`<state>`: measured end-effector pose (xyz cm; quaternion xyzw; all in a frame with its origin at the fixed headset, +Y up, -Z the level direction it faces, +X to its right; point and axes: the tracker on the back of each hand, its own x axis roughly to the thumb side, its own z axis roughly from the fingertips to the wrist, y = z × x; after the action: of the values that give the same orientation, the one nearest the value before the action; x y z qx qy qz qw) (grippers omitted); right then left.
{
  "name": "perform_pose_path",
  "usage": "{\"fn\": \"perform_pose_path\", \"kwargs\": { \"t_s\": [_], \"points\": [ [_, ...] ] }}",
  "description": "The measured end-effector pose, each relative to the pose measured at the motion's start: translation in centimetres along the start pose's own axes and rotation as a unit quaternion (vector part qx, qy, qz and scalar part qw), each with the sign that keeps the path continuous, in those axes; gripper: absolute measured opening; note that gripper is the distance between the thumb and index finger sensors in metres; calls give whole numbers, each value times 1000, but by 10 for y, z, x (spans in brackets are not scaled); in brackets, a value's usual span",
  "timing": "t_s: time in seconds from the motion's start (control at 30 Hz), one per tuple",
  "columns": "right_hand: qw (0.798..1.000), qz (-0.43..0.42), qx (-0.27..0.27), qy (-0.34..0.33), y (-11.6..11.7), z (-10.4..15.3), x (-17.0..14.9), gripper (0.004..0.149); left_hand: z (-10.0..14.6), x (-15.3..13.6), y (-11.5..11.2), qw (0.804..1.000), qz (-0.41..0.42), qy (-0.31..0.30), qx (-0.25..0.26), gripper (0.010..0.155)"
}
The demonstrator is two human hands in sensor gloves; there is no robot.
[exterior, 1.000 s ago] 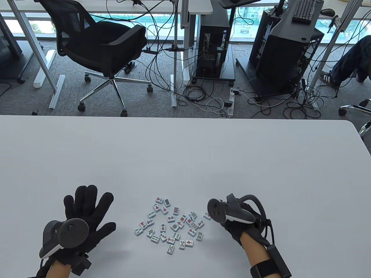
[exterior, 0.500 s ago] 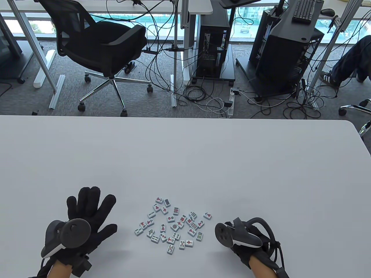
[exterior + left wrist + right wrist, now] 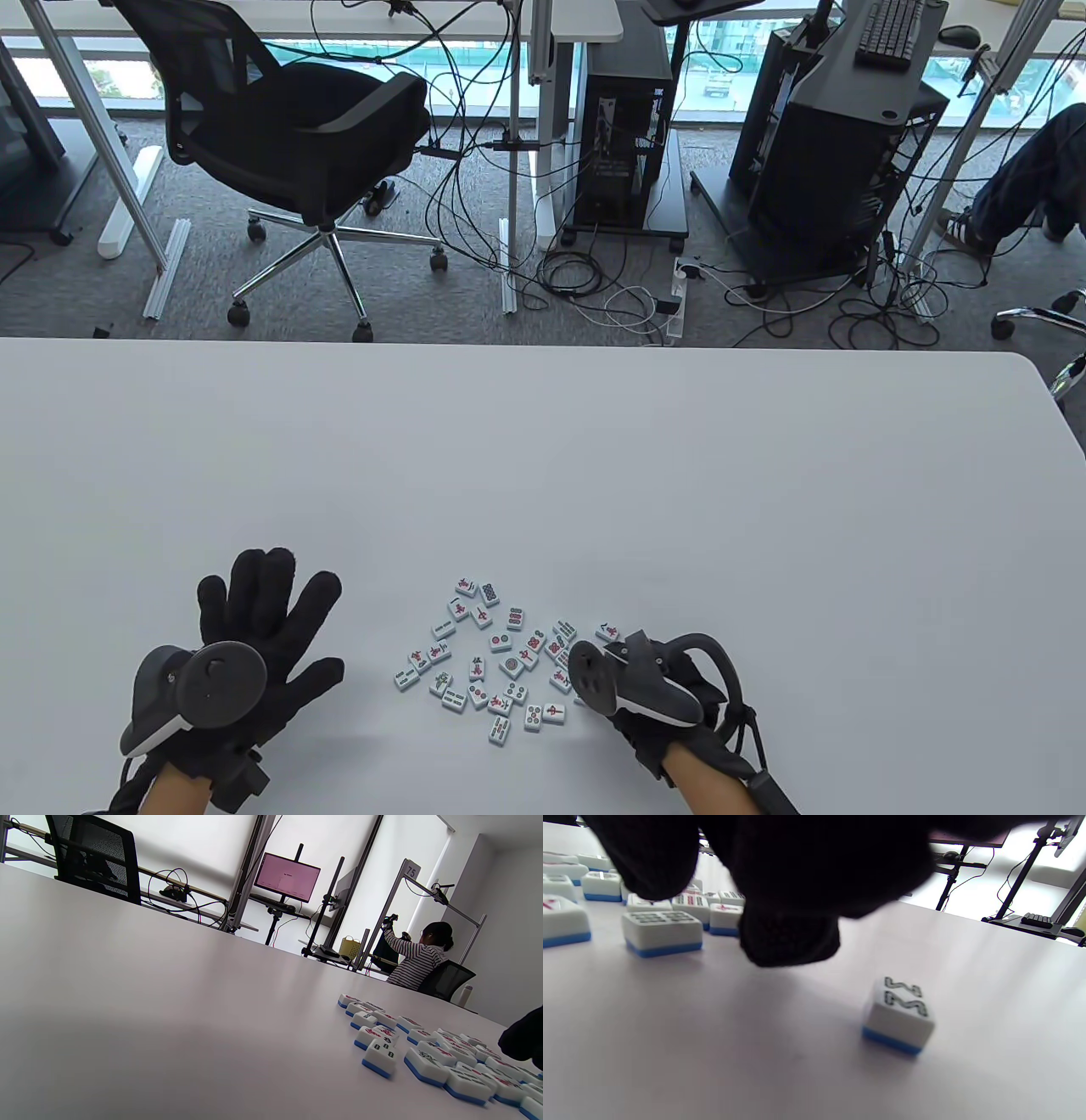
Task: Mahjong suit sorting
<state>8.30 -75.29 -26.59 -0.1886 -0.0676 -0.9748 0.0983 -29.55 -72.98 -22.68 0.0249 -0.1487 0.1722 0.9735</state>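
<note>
Tiles (image 3: 501, 658) are all still one mixed heap on the table (image 3: 543, 475), face up, white tops with blue bases, no suit groups started as far as I can tell. So sorting looks like it's barely begun.

Using the heap as the landmark: the right hand (image 3: 657, 692) sits right at the heap's right edge, its tracker covering the tiles there in the table view. The left hand (image 3: 254, 628) is off the heap's left side, well apart from it, lying flat on the table with fingers spread wide, holding nothing. Right hand is clearly the nearer one.

The bit that matters is the stray tile (image 3: 899, 1014) just off the heap's upper right corner. In the right wrist view it lies flat on the table, on its own, a little past and to one side of the gloved fingertips (image 3: 789, 938), not touching them. Its long axis runs roughly away from that camera, markings up; I'd guess a bamboo tile but won't swear to it.

Right hand's fingers hang down above the table and nothing shows between them, but whether they're curled or relaxed I can't tell.

My guess is the next grab is either that stray or one of the edge tiles.
</note>
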Motion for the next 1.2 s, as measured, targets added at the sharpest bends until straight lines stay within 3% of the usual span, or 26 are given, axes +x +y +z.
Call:
{"fn": "perform_pose_path", "kwargs": {
  "t_s": [0.27, 0.5, 0.67, 0.83, 0.97, 1.2],
  "points": [
    [998, 57, -18, 1, 2, 1, 1, 54, 0, 1, -1, 1000, 7, -7, -5, 81],
    [999, 1, 31, -12, -4, 3, -7, 57, 0, 1, 0, 1000, 5, -6, 6, 81],
    [996, 47, 75, -25, 8, -4, 7, 60, 0, 1, -1, 1000, 4, -3, 3, 81],
    [997, 19, 67, -33, 8, -7, 5, 58, 0, 1, -1, 1000, 6, -3, 2, 81],
    [997, -6, 64, -37, 2, -8, -8, 58, 0, 1, -1, 1000, 5, -5, 2, 81],
    [1000, -18, 4, 16, -29, -12, -60, 57, 0, 1, -1, 1000, 6, -5, -2, 80]
  ]
}}
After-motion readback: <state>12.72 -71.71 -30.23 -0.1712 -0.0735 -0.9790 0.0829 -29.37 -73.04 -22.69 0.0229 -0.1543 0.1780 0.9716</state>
